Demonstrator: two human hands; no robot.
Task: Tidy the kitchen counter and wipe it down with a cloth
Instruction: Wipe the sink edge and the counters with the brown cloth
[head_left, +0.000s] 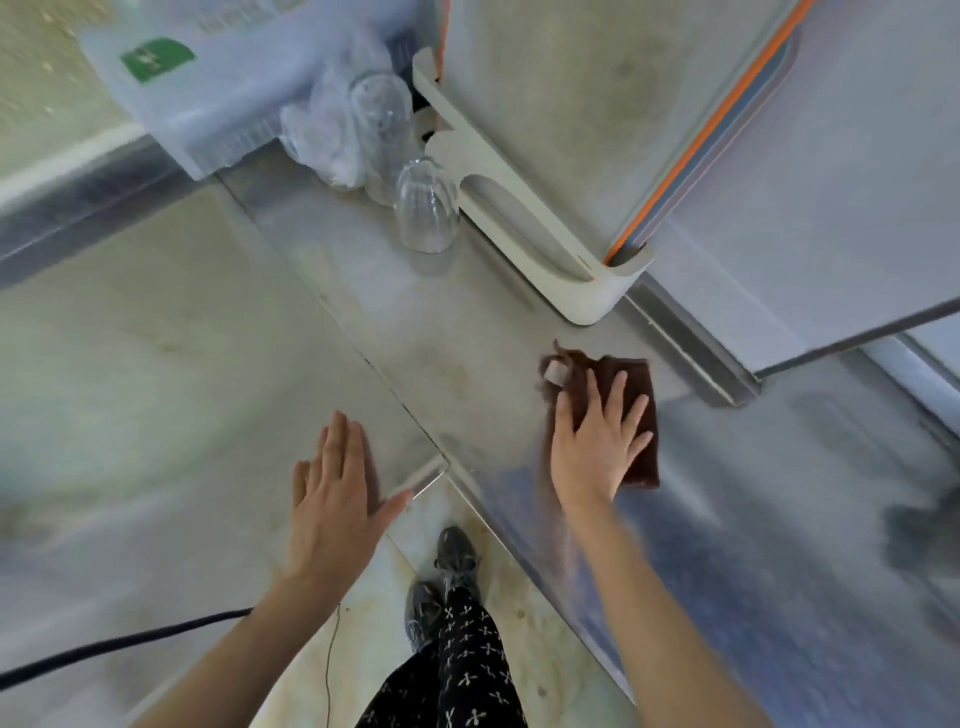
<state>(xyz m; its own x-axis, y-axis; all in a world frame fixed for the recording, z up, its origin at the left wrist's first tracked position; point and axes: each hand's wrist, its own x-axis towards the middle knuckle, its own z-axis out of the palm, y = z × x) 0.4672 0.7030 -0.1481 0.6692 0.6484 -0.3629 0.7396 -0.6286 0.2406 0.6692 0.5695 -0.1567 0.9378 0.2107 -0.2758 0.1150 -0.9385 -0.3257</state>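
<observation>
Cloth, dark brown, folded square with a pale tag at one corner (621, 395), lies flat on the grey metal worktop (467, 338), near the inner corner where two runs of the worktop meet. Right hand (597, 441) presses on it, palm down, fingers straight and spread, nothing grasped. Left hand (332, 499) rests flat on the adjoining worktop run beside that corner, fingers straight and together, thumb out toward the edge.

Toward the back: off-white plastic board stand (524, 208) holding upright grey boards, one with an orange edge (717, 124). Just beside the stand, clear drinking glass, upside down (426, 208); more clear glassware behind it, blurred. Translucent plastic box with green label (208, 88) at far back corner.

Below the corner: floor, dark shoes, black patterned trousers (467, 649).
</observation>
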